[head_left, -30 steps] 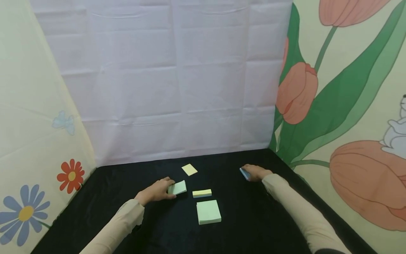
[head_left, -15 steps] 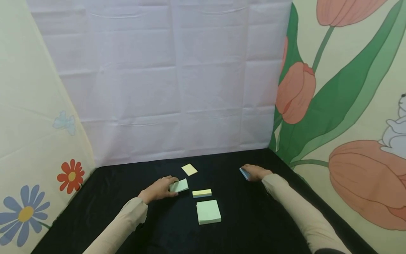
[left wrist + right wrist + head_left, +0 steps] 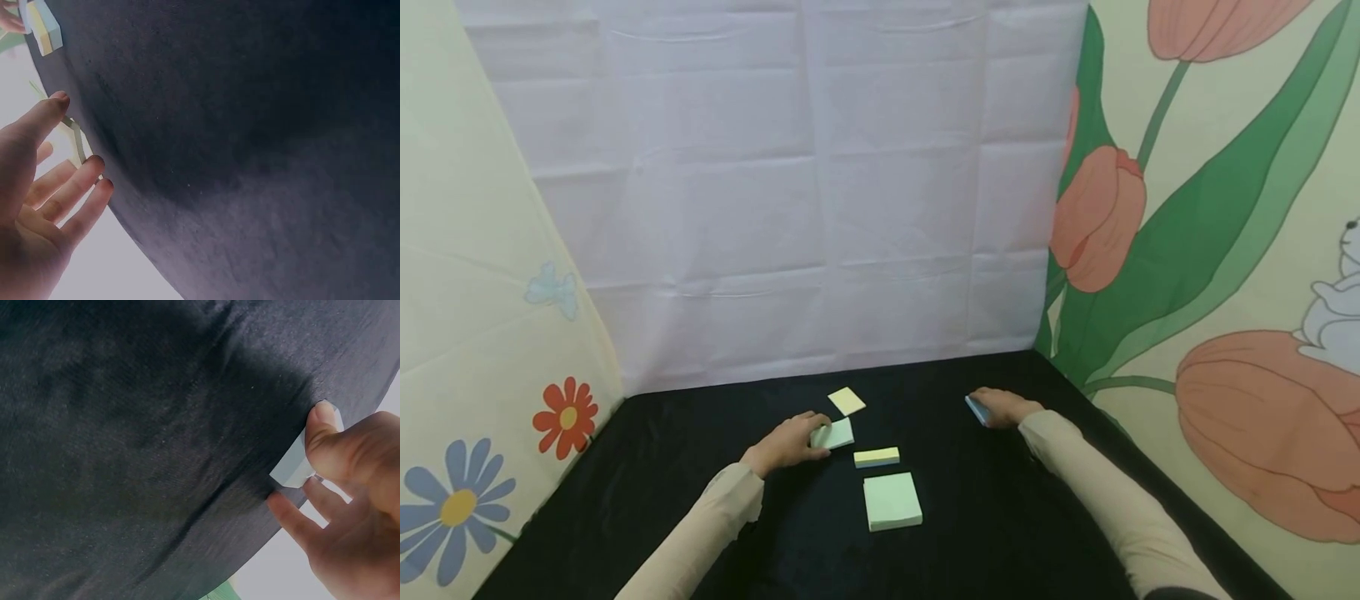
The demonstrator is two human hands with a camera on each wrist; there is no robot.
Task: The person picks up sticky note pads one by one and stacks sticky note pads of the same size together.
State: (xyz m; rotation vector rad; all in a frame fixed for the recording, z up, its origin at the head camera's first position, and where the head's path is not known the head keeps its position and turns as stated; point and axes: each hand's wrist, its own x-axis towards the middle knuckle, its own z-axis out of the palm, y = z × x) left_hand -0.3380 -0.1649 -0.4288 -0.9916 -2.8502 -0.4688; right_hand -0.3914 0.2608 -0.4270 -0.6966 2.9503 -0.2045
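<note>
My left hand (image 3: 786,442) grips a small pale green sticky note pad (image 3: 837,434) from its left side, thumb on the near edge and fingers on the far one. In the left wrist view only a thin edge of this pad (image 3: 79,144) shows between thumb and fingers. Farther right, my right hand (image 3: 1006,407) holds a blue sticky note pad (image 3: 977,410) near the back of the table; the palm hides part of it. The right wrist view has the thumb pressed along one side of the pad (image 3: 292,464), with fingers on the opposite side.
A yellow sticky note pad (image 3: 847,401) lies just behind the left hand's pad. Right of that hand is a narrow yellow-and-blue stack (image 3: 877,457), and nearer to me a large square green pad (image 3: 892,502). Black cloth (image 3: 977,533) covers the table; a white sheet (image 3: 775,208) hangs behind.
My left hand has moved right and slightly away from me with the green sticky note pad, closer to the yellow pad. The right hand has stayed where it was on the blue pad.
</note>
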